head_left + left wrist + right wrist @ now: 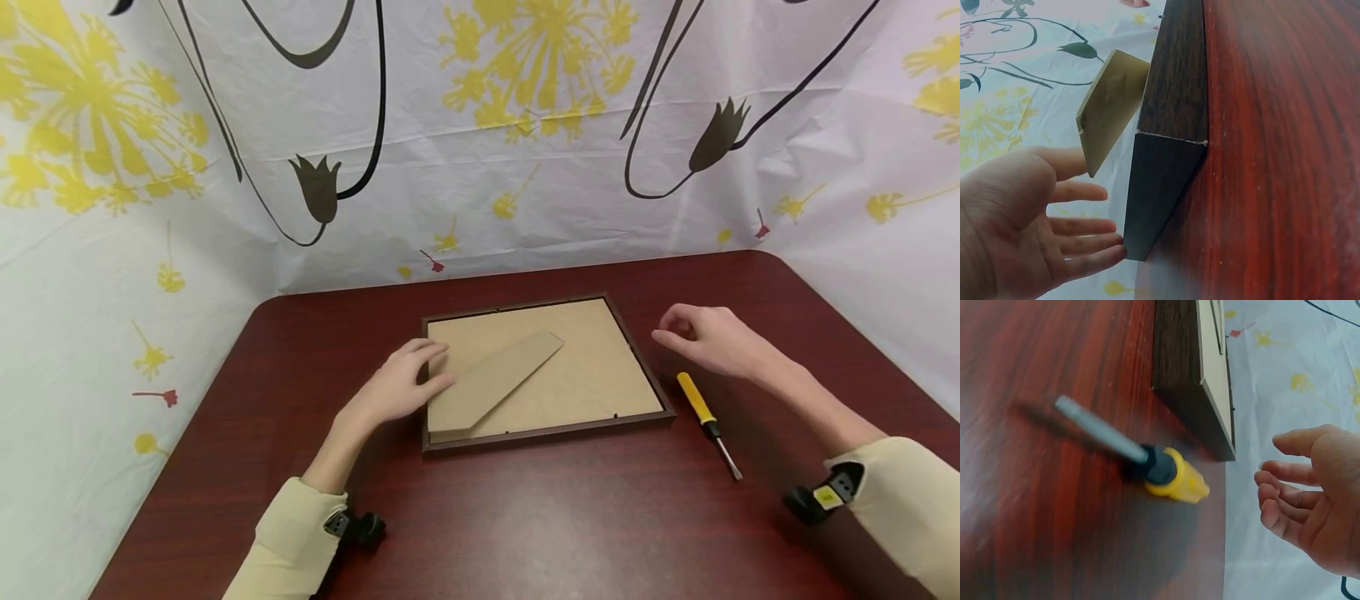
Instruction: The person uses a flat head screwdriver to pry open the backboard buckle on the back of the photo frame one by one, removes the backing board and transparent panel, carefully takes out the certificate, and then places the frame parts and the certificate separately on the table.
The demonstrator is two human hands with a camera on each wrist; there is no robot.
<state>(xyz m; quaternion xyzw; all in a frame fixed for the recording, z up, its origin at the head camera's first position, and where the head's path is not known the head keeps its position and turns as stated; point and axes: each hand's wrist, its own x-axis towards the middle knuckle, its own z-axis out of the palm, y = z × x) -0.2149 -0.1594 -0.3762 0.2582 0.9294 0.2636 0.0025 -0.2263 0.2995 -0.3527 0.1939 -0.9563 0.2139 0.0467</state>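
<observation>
A dark wood picture frame [550, 432] lies face down on the table, its tan backing board [592, 358] showing. The easel-back stand [495, 379] slants across that board; in the left wrist view the stand [1113, 103] juts up past the frame's edge. At the frame's left side is my left hand [397, 379], fingers extended, with thumb and fingertips close by the stand's wide end. My right hand [708, 337] hovers to the right of the frame, fingers loosely bent and holding nothing. Below it lies a yellow-handled screwdriver [697, 400], tip pointing toward me.
The dark red table [570, 517] has rounded far corners. Behind it and along the sides hangs a white sheet [465, 192] printed with yellow flowers. Small dark tabs stand along the inner edges of the frame. A strapped camera [825, 496] sits on each wrist.
</observation>
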